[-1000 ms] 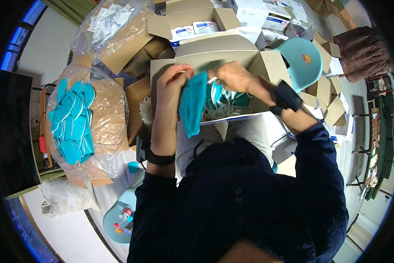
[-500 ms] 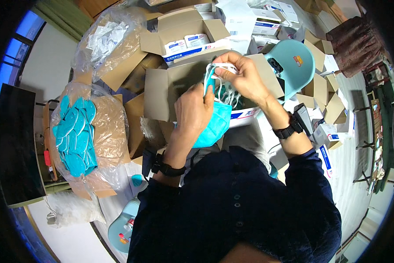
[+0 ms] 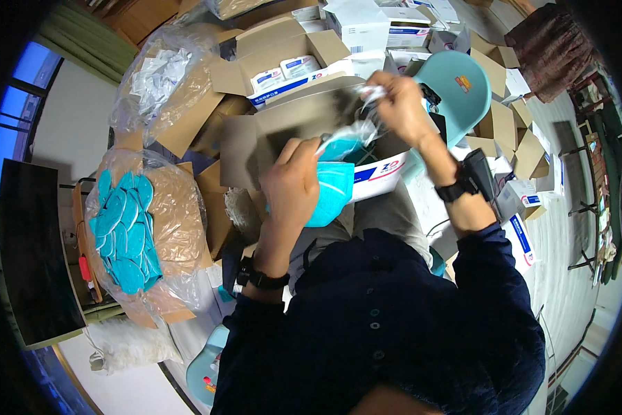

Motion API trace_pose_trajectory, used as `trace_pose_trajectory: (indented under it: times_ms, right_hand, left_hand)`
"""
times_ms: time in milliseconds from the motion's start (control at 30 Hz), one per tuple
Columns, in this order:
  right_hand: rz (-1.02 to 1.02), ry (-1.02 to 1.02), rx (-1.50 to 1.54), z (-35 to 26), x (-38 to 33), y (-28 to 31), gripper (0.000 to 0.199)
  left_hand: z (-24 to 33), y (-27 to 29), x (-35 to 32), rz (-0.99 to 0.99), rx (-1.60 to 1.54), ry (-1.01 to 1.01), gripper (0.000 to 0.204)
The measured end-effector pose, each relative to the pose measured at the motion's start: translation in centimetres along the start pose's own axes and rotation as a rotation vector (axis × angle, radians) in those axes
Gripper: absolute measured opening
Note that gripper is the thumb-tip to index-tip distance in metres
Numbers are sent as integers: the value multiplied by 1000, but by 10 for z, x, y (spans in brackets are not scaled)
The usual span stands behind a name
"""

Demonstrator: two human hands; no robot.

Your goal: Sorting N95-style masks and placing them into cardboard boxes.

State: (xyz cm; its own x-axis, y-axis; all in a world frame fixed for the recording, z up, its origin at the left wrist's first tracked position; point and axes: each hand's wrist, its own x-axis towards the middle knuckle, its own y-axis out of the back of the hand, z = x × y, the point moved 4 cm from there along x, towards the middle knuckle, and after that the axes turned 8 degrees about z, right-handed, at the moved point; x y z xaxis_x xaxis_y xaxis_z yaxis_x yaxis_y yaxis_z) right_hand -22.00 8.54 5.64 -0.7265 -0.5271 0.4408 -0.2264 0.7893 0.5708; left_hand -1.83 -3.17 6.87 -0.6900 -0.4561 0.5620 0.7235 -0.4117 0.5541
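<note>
My left hand (image 3: pixel 291 183) is closed on a small stack of teal face masks (image 3: pixel 330 190), cupped shapes with a pale seam, held over the near edge of an open cardboard box (image 3: pixel 245 149). Up and to the right, my right hand (image 3: pixel 402 107) pinches the white ear loops (image 3: pixel 373 104), which look smeared by motion. Loops and a whitish blur stretch between the two hands above the box. The box's inside is dark and partly covered by my hands.
To the left, a plastic-lined carton holds many teal mask pieces (image 3: pixel 123 228). Behind it sits a clear bag of white pieces (image 3: pixel 160 77). A carton with white packs (image 3: pixel 298 67) stands beyond my box. A light blue stool (image 3: pixel 455 97) is at right, among several white cartons.
My right hand has moved up and to the right, drawing the loops away from the masks. My left hand has shifted slightly left and down with the masks.
</note>
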Motion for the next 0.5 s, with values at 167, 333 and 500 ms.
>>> trace_pose_trajectory:
  times_ms: [167, 333, 500]
  right_hand:
    - [-208, -44, 428, 3, 11, 1, 9]
    - [-710, -24, 590, -46, -18, -21, 17]
    - [-797, -57, 582, -43, -25, -21, 7]
  left_hand:
    - [9, 3, 3, -128, -140, -65, 24]
    - [1, 2, 6, -66, -97, -103, 18]
    - [-6, 8, 13, 15, -70, -152, 13]
